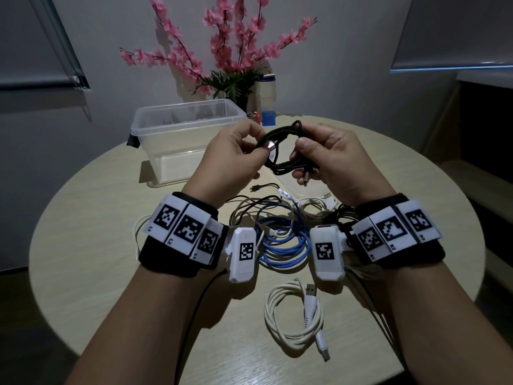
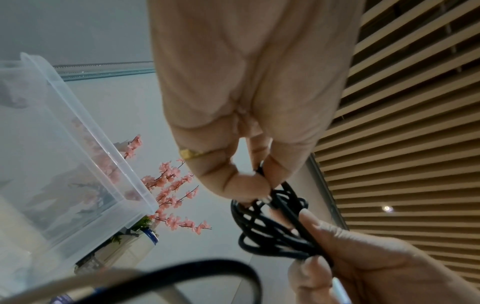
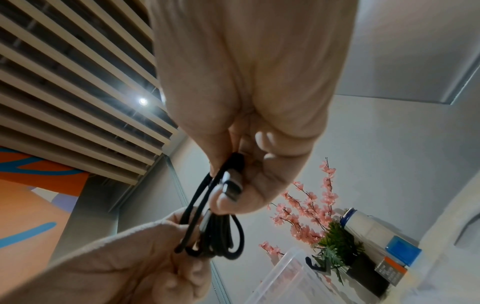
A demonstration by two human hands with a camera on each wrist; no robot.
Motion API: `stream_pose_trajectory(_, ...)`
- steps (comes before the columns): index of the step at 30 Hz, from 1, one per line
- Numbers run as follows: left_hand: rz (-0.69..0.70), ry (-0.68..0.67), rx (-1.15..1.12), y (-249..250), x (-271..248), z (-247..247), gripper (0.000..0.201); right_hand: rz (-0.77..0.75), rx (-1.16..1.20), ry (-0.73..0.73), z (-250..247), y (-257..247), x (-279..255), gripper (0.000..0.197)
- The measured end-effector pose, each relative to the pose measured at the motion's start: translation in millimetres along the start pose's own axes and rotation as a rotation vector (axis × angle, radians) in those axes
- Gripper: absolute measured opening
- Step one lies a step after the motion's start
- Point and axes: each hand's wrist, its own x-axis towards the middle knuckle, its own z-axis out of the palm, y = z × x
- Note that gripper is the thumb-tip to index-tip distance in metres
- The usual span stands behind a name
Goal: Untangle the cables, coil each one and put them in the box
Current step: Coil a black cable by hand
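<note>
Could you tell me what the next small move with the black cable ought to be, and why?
Probably tuck the loose plug end round the loops. The black cable is already gathered into a coil, held in the air by the left hand and right hand, and the left fingers pinch one end. The box stands open just behind.

Pink flowers (image 1: 222,43) and bottle (image 1: 267,90) behind table (image 1: 111,273).

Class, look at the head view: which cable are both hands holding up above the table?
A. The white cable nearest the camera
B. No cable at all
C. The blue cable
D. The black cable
D: the left hand and right hand both grip the coiled black cable, held above the table.
</note>
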Motion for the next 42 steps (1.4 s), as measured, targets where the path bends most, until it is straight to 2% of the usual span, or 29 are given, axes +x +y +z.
stream_pose_trajectory(2, -0.024, -0.070, -0.028, 1.4, -0.9, -0.9, 0.021, 0.000, -0.015, 0.003, -1.0, 0.7, 0.3, 0.031)
stream_pose_trajectory(4, -0.059, -0.129, -0.173, 5.1, -2.4, -3.8, 0.017, -0.002, -0.033, 0.014, -2.8, 1.4, 0.9, 0.032)
stream_pose_trajectory(6, -0.117, -0.192, -0.302, 7.6, -3.6, -9.2, 0.025, 0.000, -0.025, 0.028, -4.9, 2.4, 1.3, 0.034)
stream_pose_trajectory(10, -0.117, -0.296, -0.270, 3.7, -3.9, -15.1, 0.025, 0.001, -0.019, 0.027, -6.0, 4.4, 1.2, 0.036)
stream_pose_trajectory(15, -0.133, -0.206, -0.290, 1.2, -2.6, -13.0, 0.015, -0.003, -0.015, 0.012, -6.2, 2.0, 1.2, 0.038)
stream_pose_trajectory(18, -0.175, -0.173, -0.388, 1.8, -1.8, -12.6, 0.013, -0.024, -0.006, -0.007, -6.2, -0.4, 0.2, 0.049)
stream_pose_trajectory(20, -0.200, -0.165, -0.417, 1.7, -1.2, -12.5, 0.018, -0.044, -0.035, -0.020, -6.2, -1.8, -0.3, 0.045)
stream_pose_trajectory(24, -0.240, -0.151, -0.451, 1.7, -1.2, -10.7, 0.014, -0.051, -0.050, -0.039, -6.1, -1.7, -0.8, 0.033)
stream_pose_trajectory(30, -0.236, -0.155, -0.342, 0.7, -1.7, -4.9, 0.011, -0.053, -0.096, -0.044, -3.9, 0.4, 0.6, 0.031)
stream_pose_trajectory(42, -0.104, 0.001, -0.122, -4.0, 3.3, -5.8, 0.011, -0.034, -0.113, -0.024, -5.2, 0.7, 4.1, 0.032)
